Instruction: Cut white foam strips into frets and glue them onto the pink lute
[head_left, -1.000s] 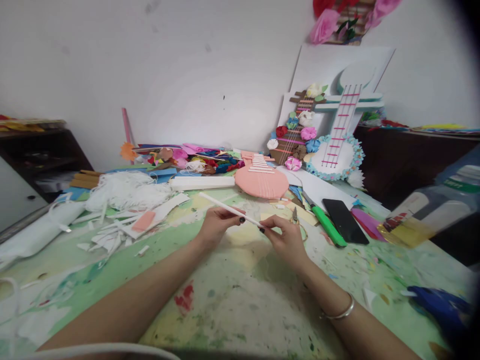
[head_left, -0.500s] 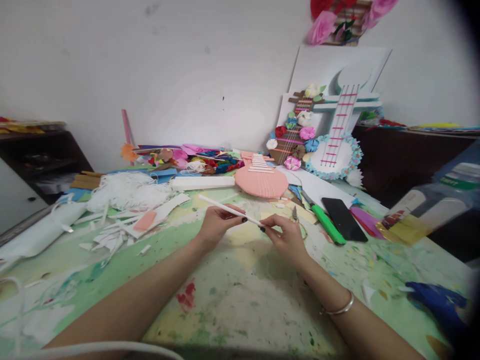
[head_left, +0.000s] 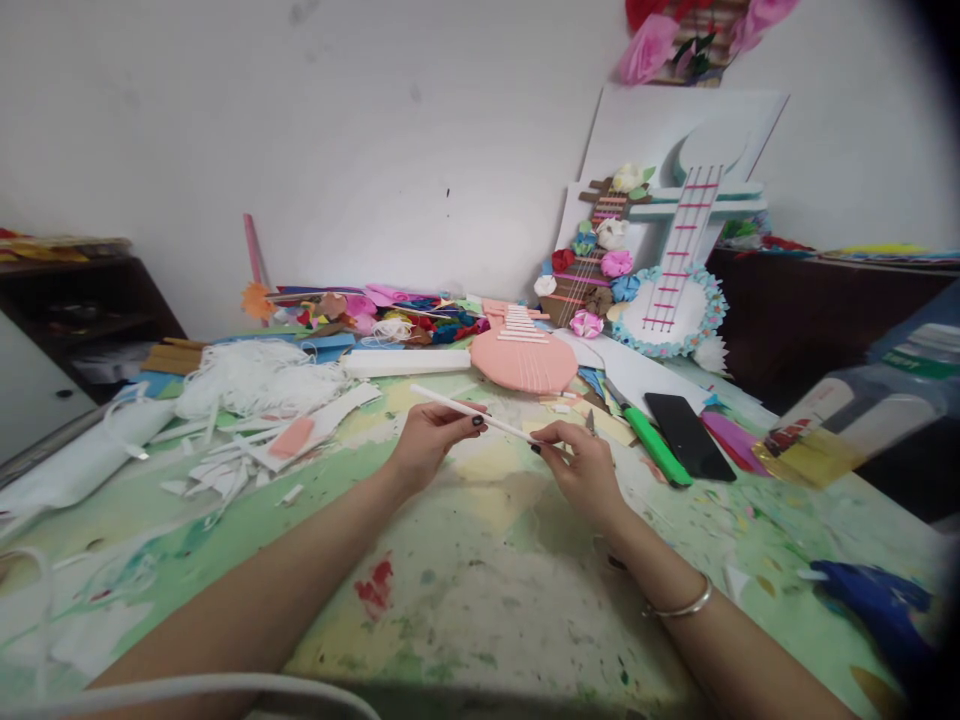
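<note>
- Left hand (head_left: pixel 427 440) was closed on a thin white stick (head_left: pixel 457 403) – thumb and fingertips pinched it about midway along its length, dark-painted nails showing
- Right hand (head_left: pixel 581 465) was pinched on the stick's right end; its other fingers were curled in, and a silver bangle (head_left: pixel 679 608) sat on that wrist
- The stick was held just above the middle of the table (head_left: pixel 480 610), slanting, with its free end pointing to the far left corner and raised clear of the surface
- Table top was paint-stained green, yellow and white, with a red blot near the near edge
- A pink guitar cutout (head_left: pixel 525 362) lay flat beyond the hands, toward the far edge, apart from the stick
- A green utility knife (head_left: pixel 651 445) lay just right of the right hand, with a black phone (head_left: pixel 688 438) beside it on the far side
- White paper scraps (head_left: pixel 225 470) were scattered left of the left hand; a heap of white shreds (head_left: pixel 255 375) lay behind them, nearer the far left corner
- Coloured paper offcuts (head_left: pixel 390 320) were piled along the far edge
- Two decorated guitar models (head_left: pixel 667 290) leaned upright against the wall at the far right corner
- A blue object (head_left: pixel 877 600) lay at the right edge – too blurred to tell what
</note>
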